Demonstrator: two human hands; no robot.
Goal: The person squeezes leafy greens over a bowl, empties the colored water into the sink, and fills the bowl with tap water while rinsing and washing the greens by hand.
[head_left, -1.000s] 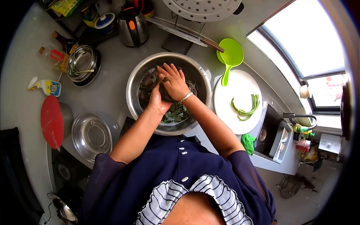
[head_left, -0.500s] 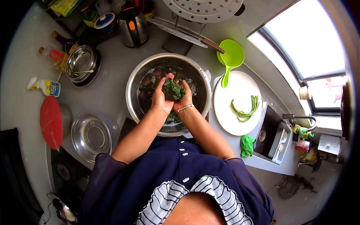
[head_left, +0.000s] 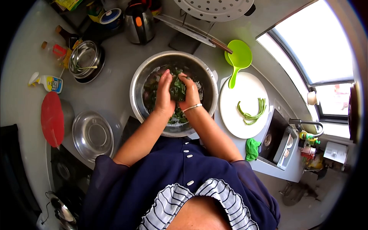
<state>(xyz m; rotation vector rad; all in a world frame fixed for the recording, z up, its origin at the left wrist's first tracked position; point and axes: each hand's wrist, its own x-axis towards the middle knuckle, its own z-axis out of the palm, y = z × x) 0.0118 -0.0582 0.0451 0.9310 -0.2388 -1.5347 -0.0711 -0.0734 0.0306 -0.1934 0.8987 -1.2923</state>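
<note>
A large steel basin (head_left: 134,90) holds water with dark green leafy greens (head_left: 177,118) in it. My left hand (head_left: 165,94) and my right hand (head_left: 189,92) are inside the basin, palms turned toward each other, fingers curved. Between them they hold a loose clump of the leafy greens. More leaves float below and around my wrists. A bracelet (head_left: 192,107) circles my right wrist. The undersides of both hands and part of the clump are hidden.
Right of the basin, a white cutting board (head_left: 234,111) carries green beans (head_left: 251,115) and a green ladle (head_left: 240,57). Beyond are a green cloth (head_left: 252,149) and a sink (head_left: 270,132). Leftward stand a steel bowl (head_left: 93,136), stacked bowls (head_left: 84,57) and a kettle (head_left: 138,25).
Both hands have turned from palms-up cupping to facing each other more upright. The clump between them looks looser and sits lower among the leaves. The view has shifted slightly.
</note>
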